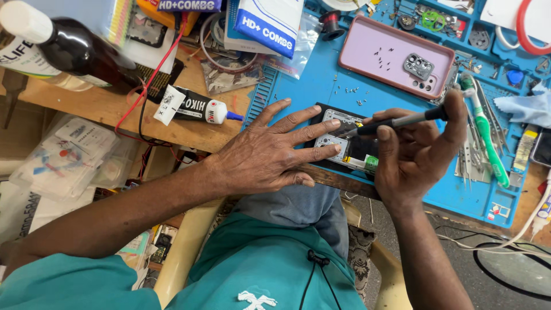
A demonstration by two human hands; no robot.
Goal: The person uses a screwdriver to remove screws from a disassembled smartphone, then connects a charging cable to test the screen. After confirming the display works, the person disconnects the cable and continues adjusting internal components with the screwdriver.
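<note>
An opened phone lies on a blue work mat at the bench's near edge, its inner boards showing. My left hand rests flat on the phone's left part, fingers spread, pinning it down. A thin black and silver screwdriver is held in my right hand, its tip touching the phone's upper inner board. The phone's lilac back cover lies farther back on the mat with several tiny screws on it.
A green-handled tool and tweezers lie right of my right hand. A glue tube, a dark bottle, red and black wires and packets crowd the wooden bench at left. Compartments with small parts line the mat's far edge.
</note>
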